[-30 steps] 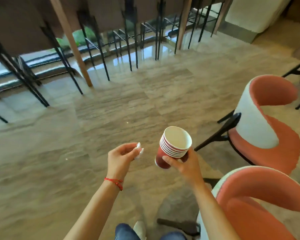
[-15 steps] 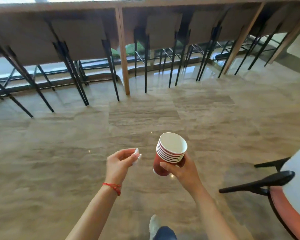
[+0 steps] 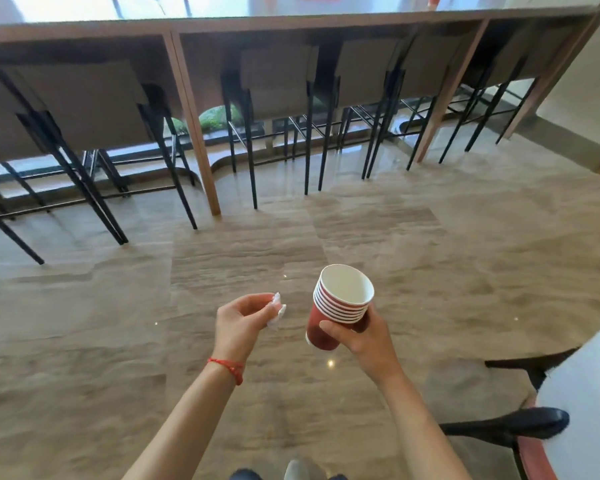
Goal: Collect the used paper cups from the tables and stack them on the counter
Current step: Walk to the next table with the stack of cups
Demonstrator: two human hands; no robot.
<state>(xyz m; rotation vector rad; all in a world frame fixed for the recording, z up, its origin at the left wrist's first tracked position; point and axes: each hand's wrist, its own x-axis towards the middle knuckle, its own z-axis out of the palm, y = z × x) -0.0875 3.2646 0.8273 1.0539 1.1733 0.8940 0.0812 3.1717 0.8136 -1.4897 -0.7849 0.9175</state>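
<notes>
Now faces the counter (image 3: 291, 19) at 12 o'clock, pink chair (image 3: 582, 403) slipped to 4. Right hand (image 3: 364, 336) grips stacked cups (image 3: 340, 306); left hand (image 3: 239, 320) pinches tissue (image 3: 277, 311). Probably approaching drop-off.

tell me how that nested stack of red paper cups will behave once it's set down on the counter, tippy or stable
The stack of red paper cups, gripped low by the right hand, looks light: thin paper, top cup seemingly empty. Nesting probably stiffens it, though the walls would likely still dent under a hard squeeze. Its base is narrower than its rims, so upright it could tip if nudged; on its side it would probably roll in a curve.
</notes>
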